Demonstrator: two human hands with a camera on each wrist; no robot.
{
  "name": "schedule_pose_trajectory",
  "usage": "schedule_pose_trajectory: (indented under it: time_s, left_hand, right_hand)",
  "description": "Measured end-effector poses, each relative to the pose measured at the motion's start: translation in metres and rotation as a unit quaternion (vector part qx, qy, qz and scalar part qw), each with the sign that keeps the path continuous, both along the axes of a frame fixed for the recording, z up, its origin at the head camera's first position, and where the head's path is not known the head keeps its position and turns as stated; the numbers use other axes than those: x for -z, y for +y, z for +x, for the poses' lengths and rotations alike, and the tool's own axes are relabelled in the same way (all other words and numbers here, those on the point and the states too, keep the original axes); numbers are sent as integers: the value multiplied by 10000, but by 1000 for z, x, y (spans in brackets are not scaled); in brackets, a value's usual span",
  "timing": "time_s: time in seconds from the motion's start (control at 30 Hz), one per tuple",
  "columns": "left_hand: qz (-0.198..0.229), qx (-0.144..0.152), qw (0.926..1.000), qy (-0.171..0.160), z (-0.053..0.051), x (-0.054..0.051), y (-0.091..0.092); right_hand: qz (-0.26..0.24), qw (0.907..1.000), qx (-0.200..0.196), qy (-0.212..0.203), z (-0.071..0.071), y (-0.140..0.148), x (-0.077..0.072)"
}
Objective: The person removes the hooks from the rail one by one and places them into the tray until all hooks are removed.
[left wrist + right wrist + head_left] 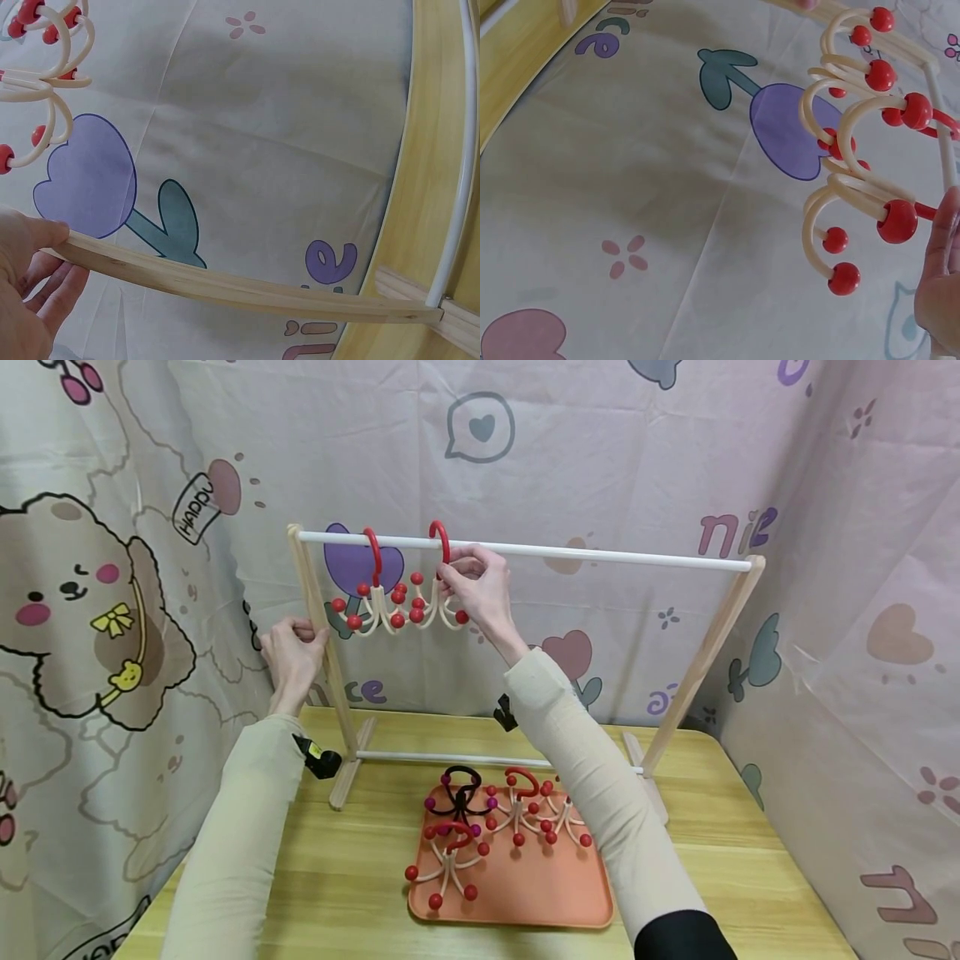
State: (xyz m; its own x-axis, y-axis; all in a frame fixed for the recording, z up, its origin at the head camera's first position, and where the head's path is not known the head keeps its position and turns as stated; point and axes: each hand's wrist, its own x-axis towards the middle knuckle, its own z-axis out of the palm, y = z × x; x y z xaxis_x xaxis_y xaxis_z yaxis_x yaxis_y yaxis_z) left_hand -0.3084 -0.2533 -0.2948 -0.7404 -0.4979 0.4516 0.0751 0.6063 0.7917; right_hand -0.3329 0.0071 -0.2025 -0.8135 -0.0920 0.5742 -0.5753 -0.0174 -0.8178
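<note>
My right hand [483, 589] pinches the red hook of a cream claw hanger [435, 606] tipped with red balls. Its hook curves over the white top rod [600, 557] of a wooden rack. Just left of it, a matching claw hanger [377, 610] hangs from the same rod. At the rack's left side, my left hand [292, 656] holds the wooden post [337, 685], thumb and fingers on either side of it in the left wrist view. Both hangers show close together in the right wrist view, where the hand [939, 292] is partly cut off.
An orange tray [532, 897] lies on the wooden table [337, 877] before the rack. It bears a black claw hanger [461, 797] and several red-hooked ones [448, 864], partly behind my right arm. A lower white rod [450, 758] joins the posts. Printed curtains [480, 485] surround the table.
</note>
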Motion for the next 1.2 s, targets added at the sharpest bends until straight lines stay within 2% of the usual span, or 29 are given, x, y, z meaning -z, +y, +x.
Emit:
schedule_pose_trajectory:
  time_s: [0.27,0.5,0.87,1.03,1.2]
  left_hand:
    - [-18,10,10000,21,0,0,-1]
    - [20,21,10000,-44,0,-1,-1]
    - [21,51,10000,-42,-1,0,-1]
    - [5,33,10000,-29,-1,0,-1]
    - [-45,-18,10000,49,-1,1,-1]
  right_hand:
    - [-303,9995,-121,-31,3,5,2]
    - [-584,9979,-257,135,6,11,5]
    - [-967,9942,-366,290,16,27,17]
    - [-792,9964,-238,203,26,41,29]
    - [-494,9986,-204,53,39,57,47]
